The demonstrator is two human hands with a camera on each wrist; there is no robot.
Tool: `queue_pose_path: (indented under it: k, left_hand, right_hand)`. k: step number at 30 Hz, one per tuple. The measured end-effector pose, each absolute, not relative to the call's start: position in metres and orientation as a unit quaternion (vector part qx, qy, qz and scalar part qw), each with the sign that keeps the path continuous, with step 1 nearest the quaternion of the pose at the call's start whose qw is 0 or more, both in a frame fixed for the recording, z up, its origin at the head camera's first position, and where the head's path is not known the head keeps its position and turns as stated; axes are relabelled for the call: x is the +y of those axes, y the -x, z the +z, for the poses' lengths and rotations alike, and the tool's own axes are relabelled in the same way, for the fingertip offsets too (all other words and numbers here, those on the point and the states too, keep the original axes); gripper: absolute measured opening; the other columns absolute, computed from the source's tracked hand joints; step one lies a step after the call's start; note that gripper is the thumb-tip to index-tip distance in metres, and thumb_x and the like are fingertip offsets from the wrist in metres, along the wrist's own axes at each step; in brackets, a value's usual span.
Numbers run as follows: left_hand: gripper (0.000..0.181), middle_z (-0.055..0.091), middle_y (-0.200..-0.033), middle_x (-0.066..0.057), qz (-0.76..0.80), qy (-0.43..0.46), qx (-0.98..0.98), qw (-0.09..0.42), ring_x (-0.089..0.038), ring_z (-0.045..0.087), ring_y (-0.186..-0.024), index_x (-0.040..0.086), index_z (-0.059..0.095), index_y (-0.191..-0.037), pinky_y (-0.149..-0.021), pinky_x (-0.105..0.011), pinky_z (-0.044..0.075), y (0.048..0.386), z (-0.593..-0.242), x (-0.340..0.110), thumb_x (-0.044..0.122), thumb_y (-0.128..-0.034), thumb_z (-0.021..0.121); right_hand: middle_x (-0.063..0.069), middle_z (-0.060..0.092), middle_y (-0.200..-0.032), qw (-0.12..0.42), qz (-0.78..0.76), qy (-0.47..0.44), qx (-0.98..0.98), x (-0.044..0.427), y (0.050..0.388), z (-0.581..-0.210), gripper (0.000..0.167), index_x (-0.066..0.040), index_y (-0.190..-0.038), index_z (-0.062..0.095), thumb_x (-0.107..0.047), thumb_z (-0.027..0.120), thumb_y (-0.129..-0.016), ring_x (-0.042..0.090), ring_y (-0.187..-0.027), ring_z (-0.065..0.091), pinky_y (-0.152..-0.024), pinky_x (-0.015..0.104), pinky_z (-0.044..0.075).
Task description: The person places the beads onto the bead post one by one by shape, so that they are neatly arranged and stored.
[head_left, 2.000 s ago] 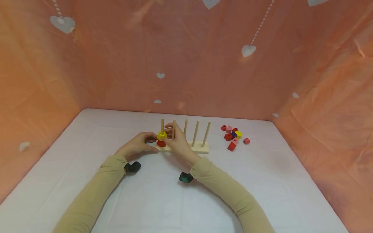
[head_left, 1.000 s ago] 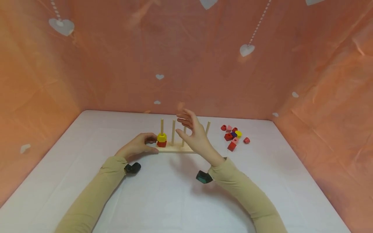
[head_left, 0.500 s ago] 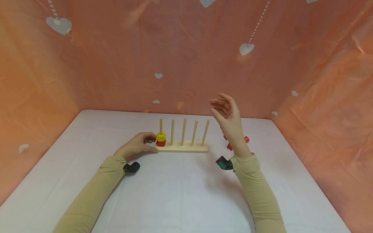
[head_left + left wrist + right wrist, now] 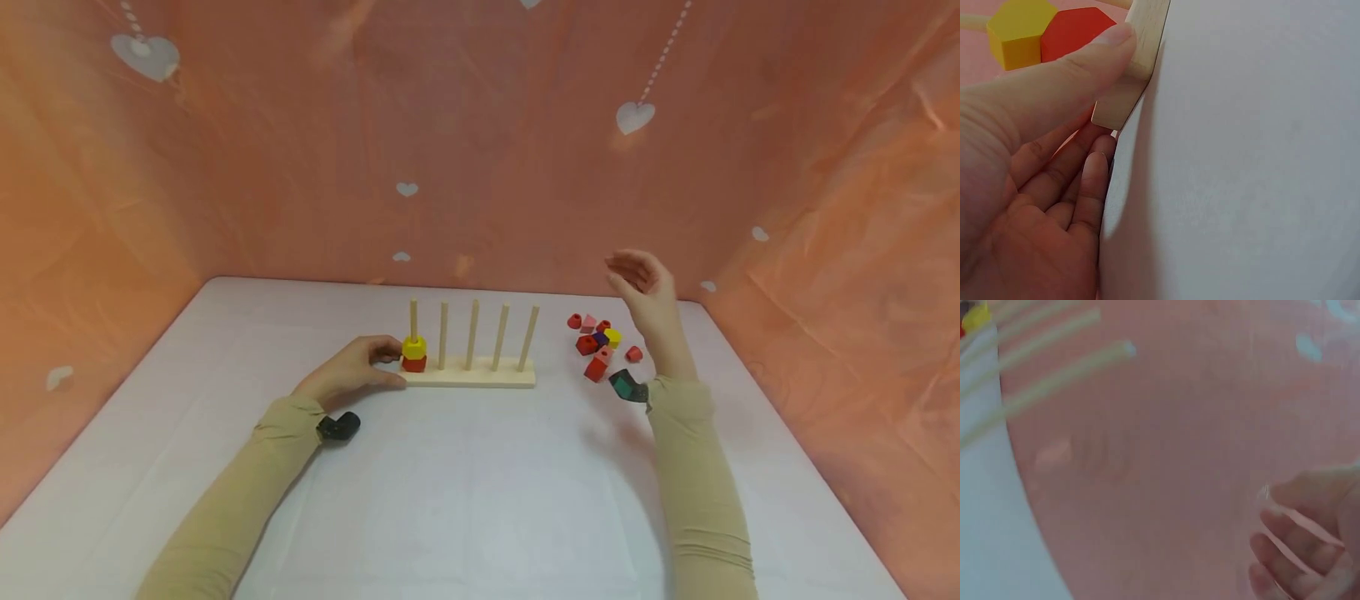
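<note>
My left hand (image 4: 348,371) grips the left end of a wooden peg stand (image 4: 472,377). In the left wrist view the thumb (image 4: 1079,72) lies on the front face of the base (image 4: 1147,37), with the fingers curled behind its end. On the leftmost peg a yellow hexagonal bead (image 4: 414,348) sits on top of a red bead (image 4: 414,365); the other pegs are bare. To the right, my right hand (image 4: 651,300) is raised in the air beyond the loose beads, fingers loosely bent and holding nothing. The right wrist view shows the same hand (image 4: 1300,537), blurred.
Several loose beads lie right of the stand, among them a red block (image 4: 597,368), a yellow bead (image 4: 612,337) and a dark blue bead (image 4: 600,339). A single red bead (image 4: 633,354) lies slightly apart. Orange cloth (image 4: 480,167) hangs behind the white table (image 4: 450,500).
My right hand has left the yellow bead on the leftmost peg and moved far to the right, past the loose beads. My left hand stays at the stand's end.
</note>
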State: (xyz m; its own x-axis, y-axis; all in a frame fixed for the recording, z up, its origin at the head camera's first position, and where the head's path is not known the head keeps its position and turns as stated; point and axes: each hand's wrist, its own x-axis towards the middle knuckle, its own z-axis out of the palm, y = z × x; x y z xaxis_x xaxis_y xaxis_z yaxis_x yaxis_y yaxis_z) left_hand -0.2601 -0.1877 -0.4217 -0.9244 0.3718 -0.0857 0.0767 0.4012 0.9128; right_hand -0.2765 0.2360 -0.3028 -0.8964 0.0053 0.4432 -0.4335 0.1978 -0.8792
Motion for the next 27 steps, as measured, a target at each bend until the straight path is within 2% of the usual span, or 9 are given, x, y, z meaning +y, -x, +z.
queue_pose_path:
  k: [5, 11, 16, 19, 24, 27]
  left_hand:
    - [0.063, 0.056, -0.125, -0.01, 0.536, -0.13, 0.822, 0.142, -0.027, 0.048, -0.119, 0.006, 0.056, -0.124, -0.106, -0.044, 0.033, 0.259, -0.422, -0.186, 0.023, -0.0706, 0.086]
    - [0.062, 0.056, -0.125, -0.011, 0.536, -0.131, 0.822, 0.138, -0.028, 0.048, -0.119, 0.006, 0.056, -0.124, -0.107, -0.044, 0.033, 0.26, -0.423, -0.187, 0.022, -0.0713, 0.086]
    - [0.061, 0.057, -0.124, -0.01, 0.54, -0.13, 0.82, 0.138, -0.027, 0.048, -0.117, 0.007, 0.057, -0.123, -0.106, -0.044, 0.034, 0.26, -0.422, -0.187, 0.02, -0.0711, 0.086]
    - [0.06, 0.057, -0.123, -0.009, 0.539, -0.133, 0.82, 0.138, -0.027, 0.049, -0.117, 0.007, 0.057, -0.122, -0.106, -0.044, 0.033, 0.259, -0.421, -0.187, 0.02, -0.0711, 0.086]
    - [0.058, 0.058, -0.121, -0.008, 0.54, -0.132, 0.82, 0.135, -0.026, 0.05, -0.115, 0.008, 0.058, -0.121, -0.105, -0.042, 0.035, 0.258, -0.42, -0.187, 0.018, -0.0709, 0.086]
    - [0.058, 0.059, -0.121, -0.01, 0.536, -0.142, 0.822, 0.13, -0.026, 0.051, -0.113, 0.006, 0.058, -0.122, -0.103, -0.042, 0.036, 0.258, -0.42, -0.187, 0.017, -0.0717, 0.085]
  right_hand:
    - [0.014, 0.055, -0.129, 0.122, 0.603, -0.108, -0.781, 0.261, 0.288, -0.32, 0.037, -0.008, -0.13, 0.052, -0.014, 0.06, -0.095, 0.025, -0.12, 0.05, -0.097, 0.02, 0.041]
    - [0.016, 0.049, -0.136, 0.059, 0.6, -0.069, -0.795, 0.281, 0.295, -0.335, 0.045, -0.009, -0.136, 0.047, -0.027, 0.057, -0.097, 0.015, -0.114, 0.052, -0.106, 0.037, 0.036]
    - [0.019, 0.043, -0.14, 0.014, 0.583, -0.053, -0.81, 0.295, 0.299, -0.351, 0.052, -0.007, -0.142, 0.039, -0.031, 0.054, -0.098, 0.026, -0.124, 0.044, -0.109, 0.049, 0.029]
    - [0.017, 0.04, -0.142, -0.018, 0.578, -0.035, -0.815, 0.302, 0.301, -0.362, 0.056, -0.008, -0.144, 0.035, -0.034, 0.053, -0.098, 0.034, -0.13, 0.037, -0.109, 0.05, 0.028]
    - [0.014, 0.04, -0.144, -0.06, 0.556, 0.017, -0.829, 0.307, 0.304, -0.374, 0.062, -0.012, -0.146, 0.033, -0.041, 0.055, -0.096, 0.032, -0.13, 0.039, -0.107, 0.044, 0.034]
    - [0.014, 0.038, -0.145, -0.086, 0.54, 0.037, -0.837, 0.307, 0.303, -0.376, 0.064, -0.012, -0.147, 0.032, -0.041, 0.056, -0.095, 0.033, -0.129, 0.039, -0.107, 0.048, 0.033]
